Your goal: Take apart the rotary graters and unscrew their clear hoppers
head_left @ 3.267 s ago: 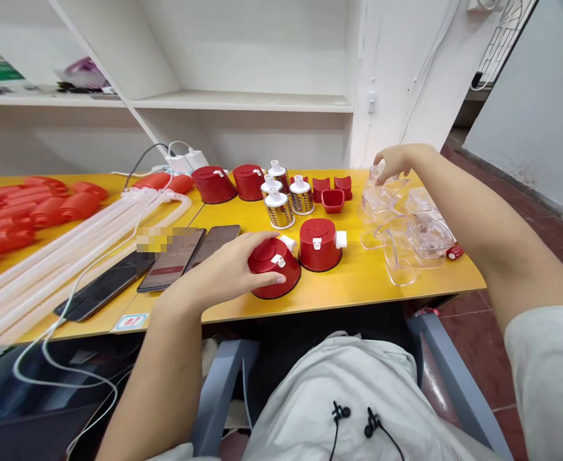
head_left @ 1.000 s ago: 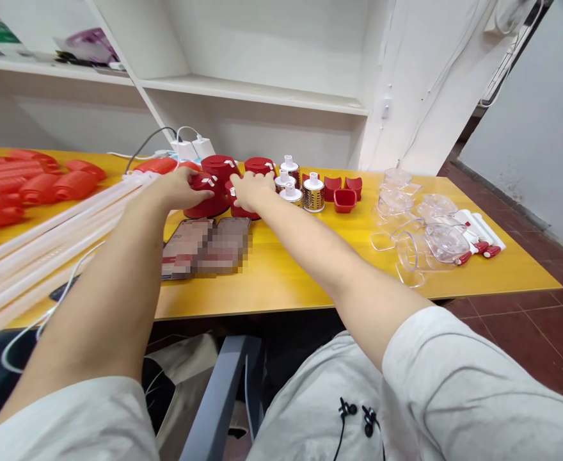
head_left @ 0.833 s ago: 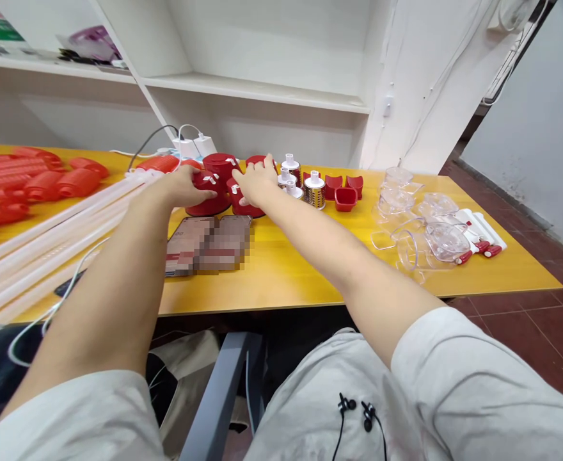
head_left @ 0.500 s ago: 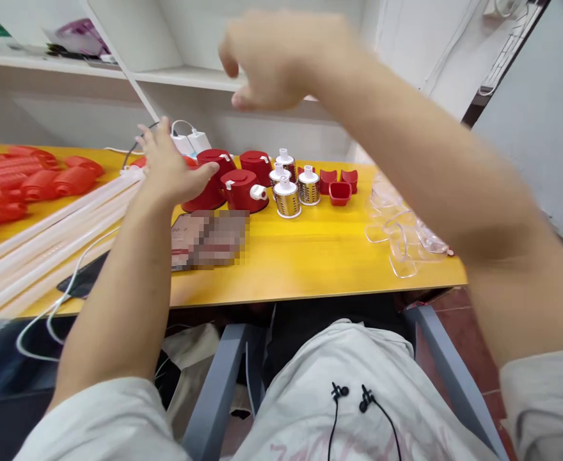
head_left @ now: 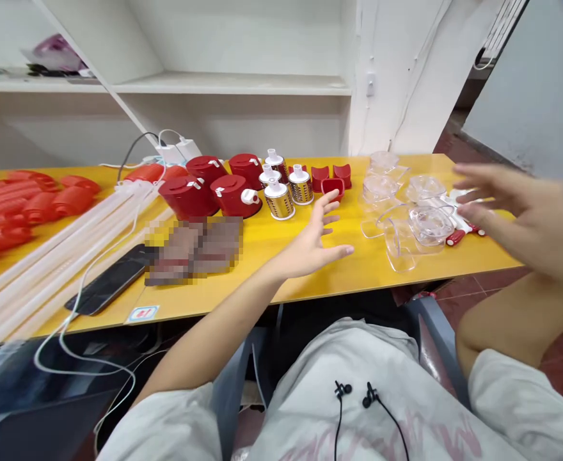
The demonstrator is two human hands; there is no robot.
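My left hand (head_left: 313, 246) hovers over the middle of the yellow table (head_left: 320, 282), fingers spread, holding nothing. Just beyond its fingertips lies a small red cup-like part (head_left: 333, 186), with similar red parts (head_left: 343, 173) behind it. Several metal grater drums (head_left: 279, 202) with white stems stand left of them, beside red round housings (head_left: 236, 192). My right hand (head_left: 526, 221) is raised at the right, slightly blurred, open and without anything in it. Nearest to it are white handles with red ends (head_left: 461, 232) and clear plastic parts (head_left: 425, 221).
Orange-red plastic pieces (head_left: 20, 202) and long translucent wrapped strips (head_left: 65, 246) cover the left side. A black phone (head_left: 111, 282) with a white cable lies near the front edge, beside a pixelated item (head_left: 195, 250). White shelves (head_left: 233, 83) rise behind; chair armrests flank my lap.
My left hand has moved right from over the strips to the table's middle. My right hand has swung down and right from in front of the shelf. The view has shifted slightly.
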